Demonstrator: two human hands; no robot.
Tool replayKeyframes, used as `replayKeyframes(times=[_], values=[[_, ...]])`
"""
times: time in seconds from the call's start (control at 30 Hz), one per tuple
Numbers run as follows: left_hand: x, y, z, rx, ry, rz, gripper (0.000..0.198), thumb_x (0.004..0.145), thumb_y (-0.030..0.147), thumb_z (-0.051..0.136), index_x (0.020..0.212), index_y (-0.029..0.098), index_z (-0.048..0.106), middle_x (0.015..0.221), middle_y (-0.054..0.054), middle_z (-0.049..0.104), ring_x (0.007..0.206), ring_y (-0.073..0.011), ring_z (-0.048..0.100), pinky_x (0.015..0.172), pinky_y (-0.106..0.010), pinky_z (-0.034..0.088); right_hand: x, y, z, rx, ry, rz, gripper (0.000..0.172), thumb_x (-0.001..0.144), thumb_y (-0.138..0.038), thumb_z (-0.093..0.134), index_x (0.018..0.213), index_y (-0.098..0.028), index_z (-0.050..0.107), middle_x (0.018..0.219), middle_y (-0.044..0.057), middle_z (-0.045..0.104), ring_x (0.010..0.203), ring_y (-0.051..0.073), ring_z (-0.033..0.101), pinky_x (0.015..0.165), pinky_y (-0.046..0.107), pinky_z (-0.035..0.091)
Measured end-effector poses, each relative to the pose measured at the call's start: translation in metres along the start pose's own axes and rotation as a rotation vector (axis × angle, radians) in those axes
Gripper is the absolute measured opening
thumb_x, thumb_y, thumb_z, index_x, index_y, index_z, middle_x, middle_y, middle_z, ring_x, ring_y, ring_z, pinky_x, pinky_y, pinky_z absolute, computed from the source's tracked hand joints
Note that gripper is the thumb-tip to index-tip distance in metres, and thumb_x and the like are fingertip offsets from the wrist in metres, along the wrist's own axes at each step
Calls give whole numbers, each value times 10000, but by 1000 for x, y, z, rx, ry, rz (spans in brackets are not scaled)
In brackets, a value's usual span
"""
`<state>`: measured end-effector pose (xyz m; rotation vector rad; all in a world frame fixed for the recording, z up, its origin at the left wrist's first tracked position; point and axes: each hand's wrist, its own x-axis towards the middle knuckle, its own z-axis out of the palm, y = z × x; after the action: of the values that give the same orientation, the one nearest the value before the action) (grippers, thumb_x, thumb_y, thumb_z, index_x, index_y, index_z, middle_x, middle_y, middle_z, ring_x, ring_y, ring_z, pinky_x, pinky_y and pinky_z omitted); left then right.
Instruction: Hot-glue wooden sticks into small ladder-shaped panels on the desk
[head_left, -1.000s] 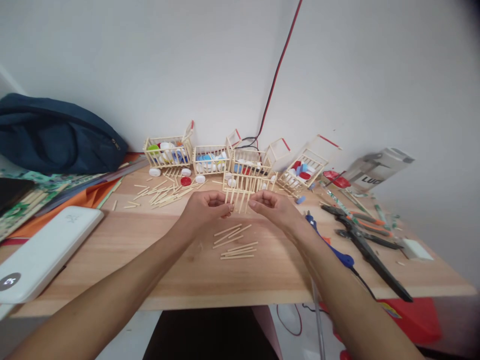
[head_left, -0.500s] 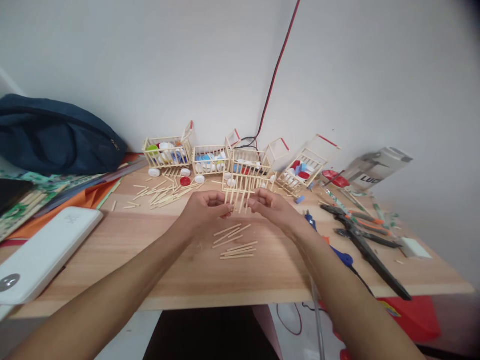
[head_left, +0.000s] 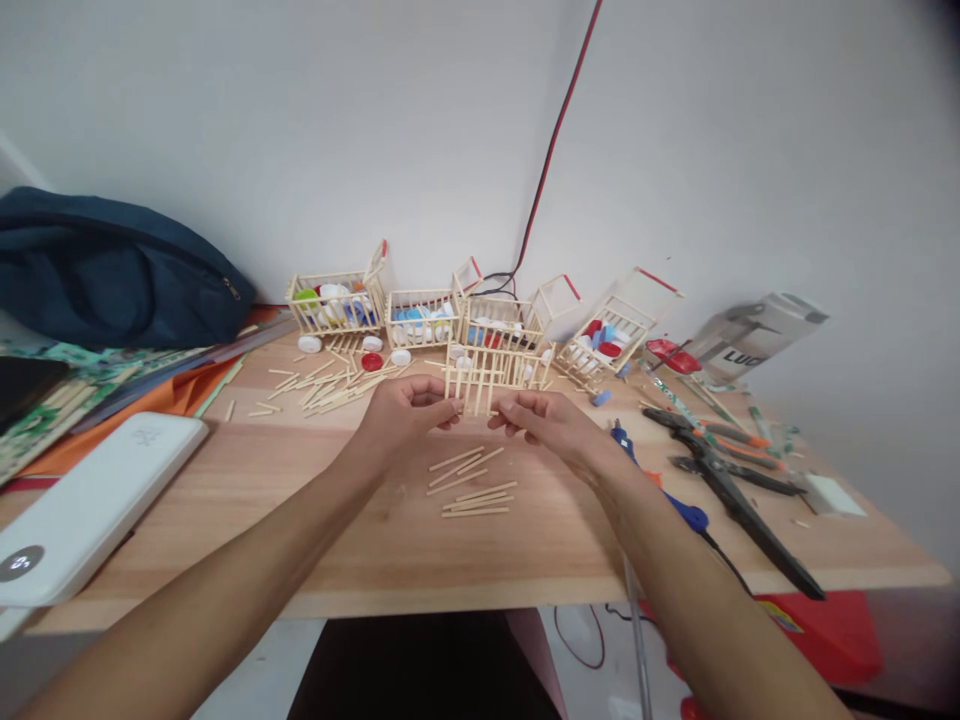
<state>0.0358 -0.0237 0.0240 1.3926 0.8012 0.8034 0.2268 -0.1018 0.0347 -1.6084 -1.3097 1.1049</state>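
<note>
"Where is the stick frame (head_left: 480,385) now?"

"Held up over the tabletop (head_left: 375,560), in front of the row of small stick carts (head_left: 460,312). The left hand (head_left: 411,408) pinches its left edge between thumb and fingers."

"And the right hand (head_left: 541,415)?"

"Fingers curled, tips at the lower right corner. The detail is too small there, so I can't tell whether they pinch it or merely touch."

"What worries you most?"

"The sticks look thin, and the joints small. If the two hands pulled or twisted unevenly, I'd expect an upright to pop loose or the frame to skew."

"Too hard a pinch?"

"That might snap a stick outright. Too light a one, and the frame could swing on the left hand's grip and drop onto the loose sticks (head_left: 480,493) below."

"Anything off to the side?"

"The blue tool (head_left: 686,512) lies close by the right forearm, with a cord attached. A careless sweep of that arm could catch the cord and drag it. Reaching too far forward could knock the carts."
</note>
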Motion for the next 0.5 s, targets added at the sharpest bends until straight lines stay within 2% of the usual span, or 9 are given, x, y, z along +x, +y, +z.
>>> replayKeyframes(times=[0.23,0.4,0.5], values=[[3,-4,-4,-40,-32,-84,316,634,347,785,819,121,664,689,-28,691,617,-107,624,650,-244,520,5,9,-2,4,-6,2,304,736,-474,670,746,-171,656,800,48,717,637,100,556,606,239,403],[5,-7,-6,-53,-1,-66,368,602,372,806,817,120,647,689,-26,687,612,-110,626,657,-253,526,8,9,-2,22,22,24,422,803,-543,577,984,-177,682,936,86,728,707,121,613,570,233,404],[5,-6,-6,-13,6,-18,362,603,370,803,814,120,647,703,-26,687,613,-111,620,655,-258,528,9,5,0,20,22,32,398,775,-548,618,889,-174,693,934,85,730,748,135,629,578,235,410]])
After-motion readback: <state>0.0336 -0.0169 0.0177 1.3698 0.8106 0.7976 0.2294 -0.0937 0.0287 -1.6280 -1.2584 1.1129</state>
